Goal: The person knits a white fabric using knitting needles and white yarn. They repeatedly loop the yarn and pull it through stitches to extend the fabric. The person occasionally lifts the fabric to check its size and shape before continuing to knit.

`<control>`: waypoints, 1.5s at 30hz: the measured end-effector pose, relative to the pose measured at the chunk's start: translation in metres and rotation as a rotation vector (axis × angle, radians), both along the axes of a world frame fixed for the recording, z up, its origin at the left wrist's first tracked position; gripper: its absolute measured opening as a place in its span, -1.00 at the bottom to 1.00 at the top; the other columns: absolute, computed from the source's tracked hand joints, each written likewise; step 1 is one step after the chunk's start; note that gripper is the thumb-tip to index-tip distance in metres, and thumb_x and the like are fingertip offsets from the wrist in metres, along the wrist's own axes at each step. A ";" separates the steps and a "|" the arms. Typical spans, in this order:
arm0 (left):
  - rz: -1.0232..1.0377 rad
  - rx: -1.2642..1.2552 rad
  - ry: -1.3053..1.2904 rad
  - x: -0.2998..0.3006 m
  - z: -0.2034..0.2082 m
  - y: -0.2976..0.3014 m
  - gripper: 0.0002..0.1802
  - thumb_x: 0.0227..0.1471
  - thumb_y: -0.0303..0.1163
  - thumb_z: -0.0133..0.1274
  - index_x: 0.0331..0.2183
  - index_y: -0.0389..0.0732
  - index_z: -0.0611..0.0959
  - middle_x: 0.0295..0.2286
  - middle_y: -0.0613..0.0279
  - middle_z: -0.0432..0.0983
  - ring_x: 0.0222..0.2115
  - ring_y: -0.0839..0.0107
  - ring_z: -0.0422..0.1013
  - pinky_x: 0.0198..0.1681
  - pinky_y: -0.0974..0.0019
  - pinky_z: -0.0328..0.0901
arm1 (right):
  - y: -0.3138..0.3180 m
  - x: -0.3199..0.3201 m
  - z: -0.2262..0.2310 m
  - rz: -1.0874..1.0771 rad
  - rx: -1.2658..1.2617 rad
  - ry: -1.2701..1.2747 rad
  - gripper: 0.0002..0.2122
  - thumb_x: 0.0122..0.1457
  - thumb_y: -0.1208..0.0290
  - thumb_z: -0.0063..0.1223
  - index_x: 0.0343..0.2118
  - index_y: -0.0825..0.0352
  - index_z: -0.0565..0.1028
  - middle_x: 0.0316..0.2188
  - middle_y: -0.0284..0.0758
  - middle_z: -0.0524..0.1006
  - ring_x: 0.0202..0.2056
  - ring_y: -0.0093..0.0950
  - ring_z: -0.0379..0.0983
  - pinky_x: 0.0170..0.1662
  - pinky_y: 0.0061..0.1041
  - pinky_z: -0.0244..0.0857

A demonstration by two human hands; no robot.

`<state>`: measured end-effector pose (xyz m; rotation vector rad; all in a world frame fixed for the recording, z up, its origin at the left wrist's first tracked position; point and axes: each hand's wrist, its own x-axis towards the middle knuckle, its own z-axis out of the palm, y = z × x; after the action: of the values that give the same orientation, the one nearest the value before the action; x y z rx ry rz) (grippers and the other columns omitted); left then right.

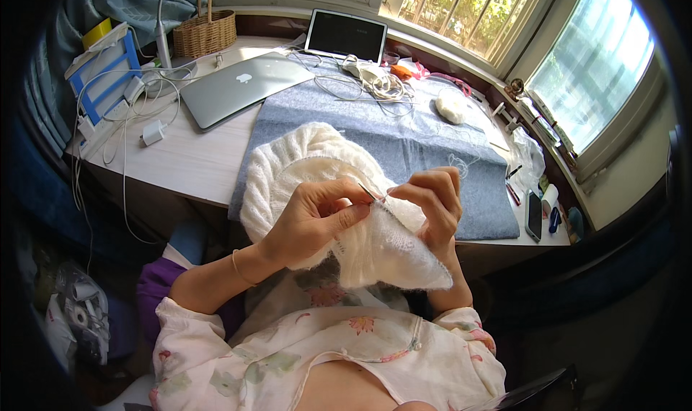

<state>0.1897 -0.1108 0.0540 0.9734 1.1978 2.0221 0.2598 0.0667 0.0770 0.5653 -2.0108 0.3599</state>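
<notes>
Left hand (306, 220) has its fingers clamped on the white knitting (386, 256), probably steadying stitches; right hand (436, 198) is curled close, can't tell if gripping; the bulk's bunched over the bench (213, 155), likely easing weight.

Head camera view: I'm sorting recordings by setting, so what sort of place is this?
Probably a home workspace: a desk with a closed silver laptop stands by a barred window, and white knitting is held in front.
</notes>
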 end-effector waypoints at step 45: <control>0.203 0.097 -0.047 0.003 -0.002 0.004 -0.84 -0.01 -0.51 0.01 -0.31 -0.26 0.56 -0.46 0.36 0.46 -0.63 0.78 0.20 -0.62 0.67 0.12 | 0.004 -0.011 -0.009 0.101 0.039 0.133 -0.80 -0.42 0.33 0.10 -0.61 0.23 0.50 -0.79 -0.52 0.29 -0.66 -0.59 0.13 -0.45 -0.57 -0.09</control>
<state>0.1932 -0.1069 0.0521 0.8742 1.2262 2.2676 0.2486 0.0707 0.0678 0.6987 -1.8693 0.3354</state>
